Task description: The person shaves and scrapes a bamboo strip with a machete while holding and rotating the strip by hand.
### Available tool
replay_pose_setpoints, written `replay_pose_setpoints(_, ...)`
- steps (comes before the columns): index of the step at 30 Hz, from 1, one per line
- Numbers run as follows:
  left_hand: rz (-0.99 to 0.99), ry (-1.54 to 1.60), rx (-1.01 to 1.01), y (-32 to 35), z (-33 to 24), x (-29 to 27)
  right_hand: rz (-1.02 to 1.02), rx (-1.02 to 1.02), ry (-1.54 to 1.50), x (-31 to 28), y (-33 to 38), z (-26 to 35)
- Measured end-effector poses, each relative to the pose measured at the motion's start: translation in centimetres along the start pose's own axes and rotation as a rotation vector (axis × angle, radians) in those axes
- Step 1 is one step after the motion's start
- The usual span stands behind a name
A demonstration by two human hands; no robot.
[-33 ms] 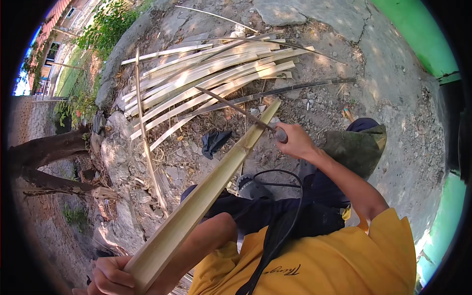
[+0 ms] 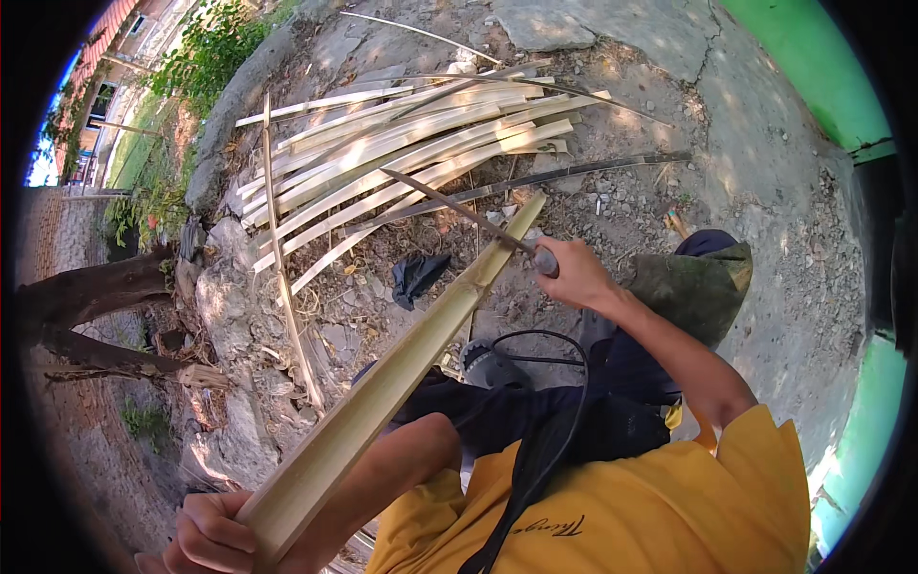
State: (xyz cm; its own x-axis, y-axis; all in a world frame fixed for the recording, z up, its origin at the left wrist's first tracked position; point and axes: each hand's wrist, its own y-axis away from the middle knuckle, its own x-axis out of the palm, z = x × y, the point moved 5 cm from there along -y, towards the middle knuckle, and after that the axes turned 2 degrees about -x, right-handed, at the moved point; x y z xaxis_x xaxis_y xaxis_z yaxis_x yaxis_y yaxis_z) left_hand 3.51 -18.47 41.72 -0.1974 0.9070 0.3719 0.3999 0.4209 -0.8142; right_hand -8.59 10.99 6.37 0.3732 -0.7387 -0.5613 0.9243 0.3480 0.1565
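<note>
My left hand (image 2: 212, 538) is closed around the near end of a long split bamboo piece (image 2: 387, 373), at the lower left. The pale hollow side of the piece faces up, and it slopes away to the upper right. In my right hand (image 2: 579, 275) is the rounded grey handle of a long, narrow-bladed knife (image 2: 442, 202). Its dark blade points to the upper left and crosses over the bamboo near the far end. Whether the edge bites into the bamboo, I cannot tell.
Beyond my hands lies a pile of pale split bamboo strips (image 2: 402, 143), with a dark strip (image 2: 583, 170) beside it. A black plastic scrap (image 2: 418, 278) rests on the dirt. Cut tree branches (image 2: 96, 292) jut in at left; a green wall (image 2: 813, 67) stands at right.
My left hand and the near end of the bamboo have shifted very slightly to the left. The knife and my right hand look almost unmoved.
</note>
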Motion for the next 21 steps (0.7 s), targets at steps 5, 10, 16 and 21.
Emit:
replay_pose_setpoints(5,-0.004,-0.082,-0.040,-0.7,0.4,0.6,-0.018,-0.106,-0.117,-0.7,1.3,7.4)
replay_pose_setpoints(10,0.070,-0.040,-0.093,-1.3,0.8,0.8,-0.054,0.053,-0.171,0.8,0.6,1.8)
replay_pose_setpoints(16,-0.011,-0.001,-0.156,-3.3,2.9,-1.2,-0.076,0.027,-0.053,0.5,-1.1,1.3)
replay_pose_setpoints(21,0.152,0.120,-0.181,-5.9,3.0,-0.6,-0.096,-0.046,-0.143,-0.6,0.3,4.6)
